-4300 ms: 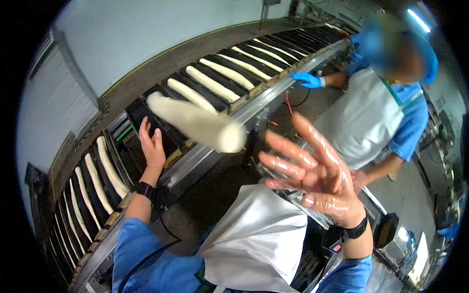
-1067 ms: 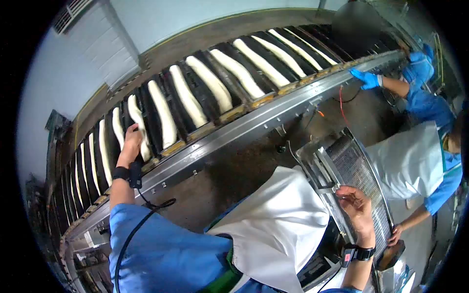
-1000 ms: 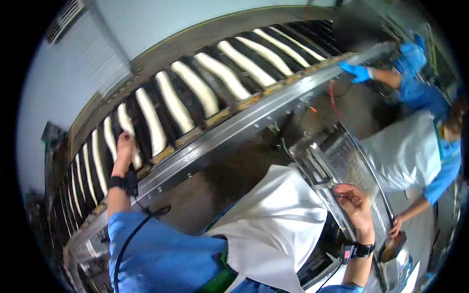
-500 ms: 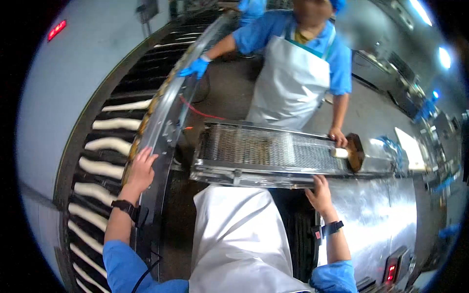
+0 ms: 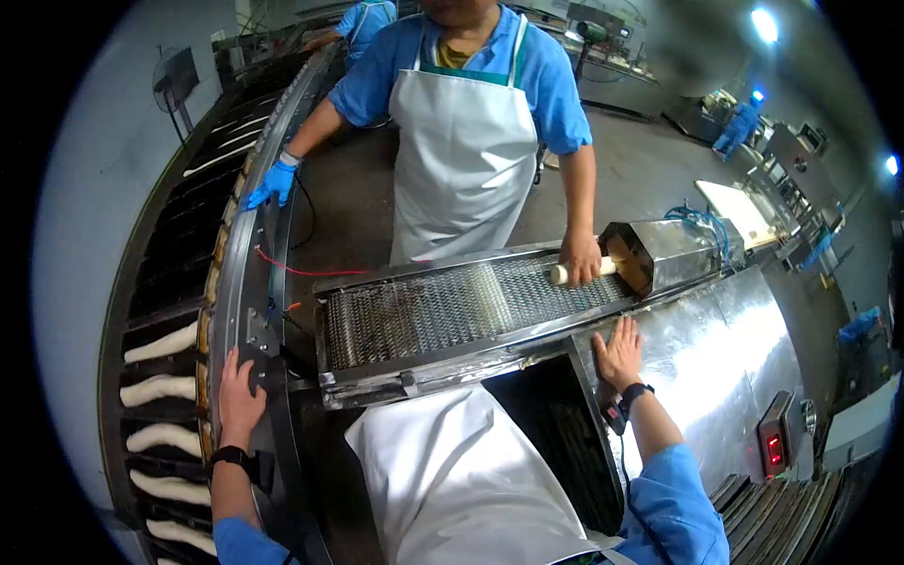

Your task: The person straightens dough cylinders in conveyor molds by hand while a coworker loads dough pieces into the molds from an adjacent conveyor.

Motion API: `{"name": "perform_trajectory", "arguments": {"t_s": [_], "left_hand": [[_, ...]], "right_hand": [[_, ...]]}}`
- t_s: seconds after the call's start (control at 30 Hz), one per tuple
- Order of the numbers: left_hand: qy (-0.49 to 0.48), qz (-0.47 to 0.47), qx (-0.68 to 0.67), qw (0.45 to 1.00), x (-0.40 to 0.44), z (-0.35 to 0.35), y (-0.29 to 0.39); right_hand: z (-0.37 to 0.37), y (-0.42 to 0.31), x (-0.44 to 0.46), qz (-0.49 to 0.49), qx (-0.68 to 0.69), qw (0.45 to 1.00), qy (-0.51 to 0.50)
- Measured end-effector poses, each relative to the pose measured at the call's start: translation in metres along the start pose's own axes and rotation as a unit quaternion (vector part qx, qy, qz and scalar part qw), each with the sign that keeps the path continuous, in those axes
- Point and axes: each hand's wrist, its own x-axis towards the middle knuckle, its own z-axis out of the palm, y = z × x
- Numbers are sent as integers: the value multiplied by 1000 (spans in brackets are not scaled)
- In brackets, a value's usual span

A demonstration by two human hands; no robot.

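Observation:
My left hand [image 5: 241, 395] rests with fingers apart on the metal side rail [image 5: 231, 311] of the tray line and holds nothing. Just left of it, long white dough strips [image 5: 162, 438] lie in black trays. My right hand [image 5: 619, 355] lies flat, fingers spread, on the shiny metal cover [image 5: 706, 348]. Beyond it is a mesh conveyor [image 5: 443, 306], where a co-worker's bare hand [image 5: 581, 257] holds a dough piece [image 5: 561, 275] by the metal outlet [image 5: 640, 256].
A co-worker in a white apron [image 5: 461, 160] stands across the mesh conveyor, a blue-gloved hand [image 5: 273, 184] on the rail. A red cable [image 5: 320, 273] runs between rail and conveyor. A red display [image 5: 775, 448] sits at the right. Another person [image 5: 363, 24] stands farther back.
The view has swung right. My left hand has left the dough strip it was touching and is now on the rail. My right hand has come down flat onto the cover. The co-worker's hand has closed on dough.

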Motion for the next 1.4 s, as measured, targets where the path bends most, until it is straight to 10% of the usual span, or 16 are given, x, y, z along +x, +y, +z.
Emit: {"name": "perform_trajectory", "arguments": {"t_s": [1.4], "left_hand": [[34,13,-2,999,-14,-23,-31]], "right_hand": [[3,-31,-10,39,1,999,-32]]}}
